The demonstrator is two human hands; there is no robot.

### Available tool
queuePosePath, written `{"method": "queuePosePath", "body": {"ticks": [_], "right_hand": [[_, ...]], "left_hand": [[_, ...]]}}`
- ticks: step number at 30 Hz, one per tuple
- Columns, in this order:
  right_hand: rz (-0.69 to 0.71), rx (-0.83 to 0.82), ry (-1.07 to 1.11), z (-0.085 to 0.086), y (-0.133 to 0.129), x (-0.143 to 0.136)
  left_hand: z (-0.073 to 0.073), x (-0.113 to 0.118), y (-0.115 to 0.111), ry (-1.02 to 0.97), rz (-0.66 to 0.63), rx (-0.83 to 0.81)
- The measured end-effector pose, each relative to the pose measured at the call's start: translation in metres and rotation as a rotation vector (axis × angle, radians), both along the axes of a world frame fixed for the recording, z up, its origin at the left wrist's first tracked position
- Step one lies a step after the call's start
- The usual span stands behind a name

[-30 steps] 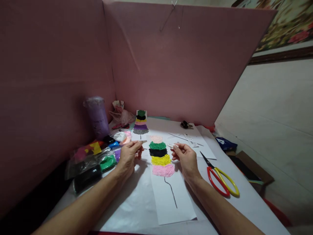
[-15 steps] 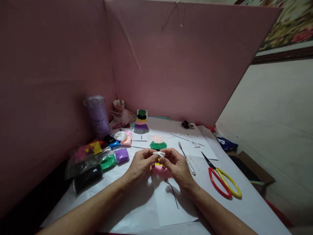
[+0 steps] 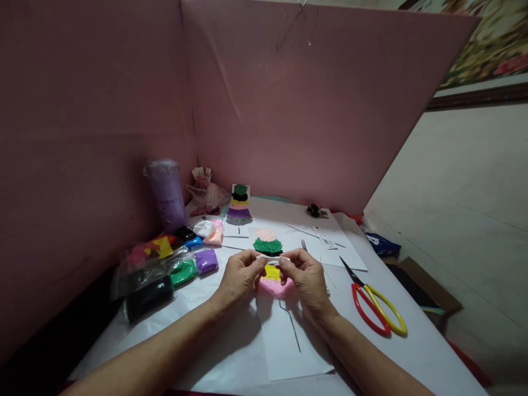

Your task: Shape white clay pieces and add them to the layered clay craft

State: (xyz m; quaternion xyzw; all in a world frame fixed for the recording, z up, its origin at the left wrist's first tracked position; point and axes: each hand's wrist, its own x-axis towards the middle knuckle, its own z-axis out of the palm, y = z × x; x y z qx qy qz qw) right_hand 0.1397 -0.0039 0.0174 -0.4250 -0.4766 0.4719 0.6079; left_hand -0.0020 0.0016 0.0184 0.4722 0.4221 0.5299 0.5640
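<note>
Between my two hands a small strip of white clay (image 3: 273,259) is stretched sideways. My left hand (image 3: 241,275) pinches its left end, and my right hand (image 3: 306,278) pinches the right end. Below them lies a paper (image 3: 289,352) with a drawn black line and bands of clay: pale pink on top, then green (image 3: 267,245), black, yellow (image 3: 272,271) and pink (image 3: 275,288). My fingers cover part of the bands. Farther back is a finished-looking card (image 3: 239,206) with green, black, yellow, pink, purple and grey bands.
Packets of clay, purple (image 3: 205,260) and green (image 3: 183,273) among them, lie at left near a purple cylinder (image 3: 167,195). Scissors (image 3: 377,305) rest at right, with a fork (image 3: 304,245) partly behind my right hand. Keys (image 3: 315,210) lie at the back.
My hands have moved apart, my right hand shifting right, and the white clay between them is longer and thinner. More of the yellow and pink bands shows, while the fork is more covered.
</note>
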Motion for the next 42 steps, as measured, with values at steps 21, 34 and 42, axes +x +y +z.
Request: {"method": "queuePosePath", "body": {"ticks": [21,34,42], "right_hand": [[0.123,0.034,-0.012,-0.006,0.005,0.008],[0.176,0.065,-0.141,-0.006,-0.002,0.001],[0.159,0.059,-0.132,0.000,-0.003,0.001]], "left_hand": [[0.006,-0.005,0.000,-0.164,-0.069,-0.105],[-0.004,-0.006,0.003,0.004,-0.132,-0.007],[0.001,-0.005,0.002,0.074,-0.119,0.033]]}}
